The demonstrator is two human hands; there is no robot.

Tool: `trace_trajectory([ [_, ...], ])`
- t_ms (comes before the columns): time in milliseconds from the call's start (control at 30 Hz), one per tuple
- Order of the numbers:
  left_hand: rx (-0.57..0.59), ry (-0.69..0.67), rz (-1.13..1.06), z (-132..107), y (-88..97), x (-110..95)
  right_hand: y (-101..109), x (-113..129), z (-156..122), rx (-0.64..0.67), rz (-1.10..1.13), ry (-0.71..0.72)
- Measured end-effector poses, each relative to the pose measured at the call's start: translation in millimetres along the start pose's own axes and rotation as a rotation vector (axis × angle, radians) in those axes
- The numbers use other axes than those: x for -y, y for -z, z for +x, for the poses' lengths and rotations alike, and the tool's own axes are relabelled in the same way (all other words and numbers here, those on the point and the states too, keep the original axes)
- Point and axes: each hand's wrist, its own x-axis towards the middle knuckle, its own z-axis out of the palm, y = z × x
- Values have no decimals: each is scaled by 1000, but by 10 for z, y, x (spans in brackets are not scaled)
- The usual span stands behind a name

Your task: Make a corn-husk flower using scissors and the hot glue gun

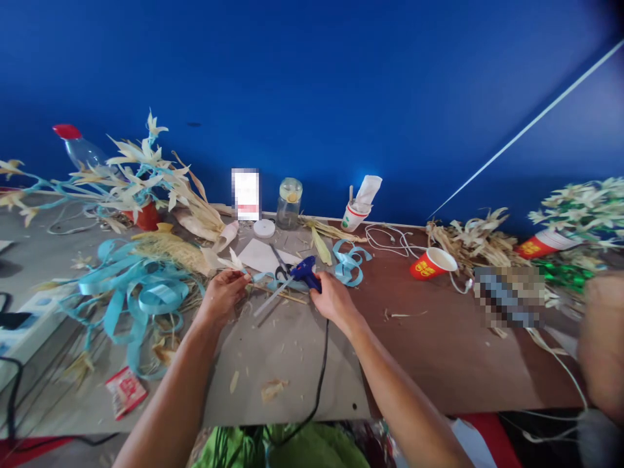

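Note:
My right hand (334, 300) is wrapped round the handle of a blue glue gun (304, 268); a pale glue stick (273, 297) juts from it toward the lower left. To the left, the fingers of my left hand (225, 294) are closed on a pale corn husk flower (236, 261), its petals pointing up. Behind the glue gun, dark-handled scissors (279, 265) lie partly hidden by a white sheet (258, 255). Close to my left hand sits a loose pile of light blue ribbon (160, 294). A smaller ribbon coil (350, 261) lies behind my right hand.
Husk flowers on blue stems (146, 153) stand at the back left. A glass jar (289, 203), a white cup (355, 216) and a red paper cup (433, 263) stand farther back. A black cord (322, 374) runs down over the front edge. Another person's arm (604, 325) is at the far right.

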Motion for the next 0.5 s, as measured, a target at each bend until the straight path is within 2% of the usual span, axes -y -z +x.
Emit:
trace_trajectory([
  [133, -6, 22, -71, 18, 40, -28, 111, -157, 29, -192, 355, -23],
  [233, 29, 14, -88, 24, 58, -41, 211, -205, 61, -301, 842, -82],
  [333, 31, 22, -77, 19, 41, -31, 334, -141, 66, -368, 1327, -3],
  [400, 20, 14, -76, 14, 15, -11, 415, -63, 43, -253, 1529, 96],
  [500, 4, -6, -61, 9, -16, 15, 480, 45, -25, 32, 1567, 175],
])
